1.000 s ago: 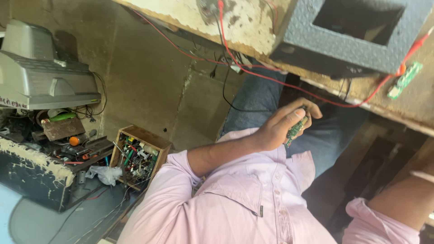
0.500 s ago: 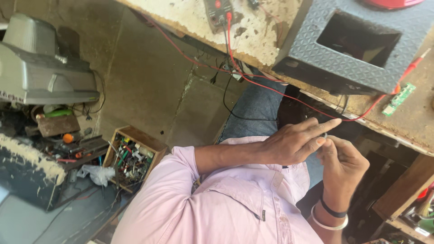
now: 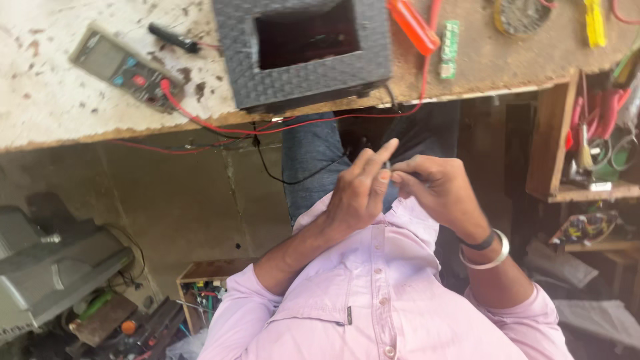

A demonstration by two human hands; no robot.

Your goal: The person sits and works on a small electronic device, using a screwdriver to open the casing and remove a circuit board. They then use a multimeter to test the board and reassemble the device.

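Note:
My left hand (image 3: pixel 360 193) and my right hand (image 3: pixel 437 190) meet in front of my chest, over my lap and below the bench edge. Their fingertips pinch a small thin dark part (image 3: pixel 387 169) between them; it is too small to identify. My left index finger points up toward the bench. A black band and a silver bangle (image 3: pixel 490 248) circle my right wrist. I wear a pink buttoned shirt and blue jeans.
The worn bench (image 3: pixel 60 107) holds a grey multimeter (image 3: pixel 117 63) with red leads, a black box with an open rectangular top (image 3: pixel 303 50), an orange tool (image 3: pixel 413 25) and a small green circuit board (image 3: pixel 450 40). Cluttered shelves (image 3: pixel 587 153) stand right. A wooden parts box (image 3: pixel 207 290) and grey machine (image 3: pixel 53 267) sit lower left.
My view has swung up onto the bench top. My right hand came up to meet my left hand. The green circuit board that my left hand held a second ago is gone from it.

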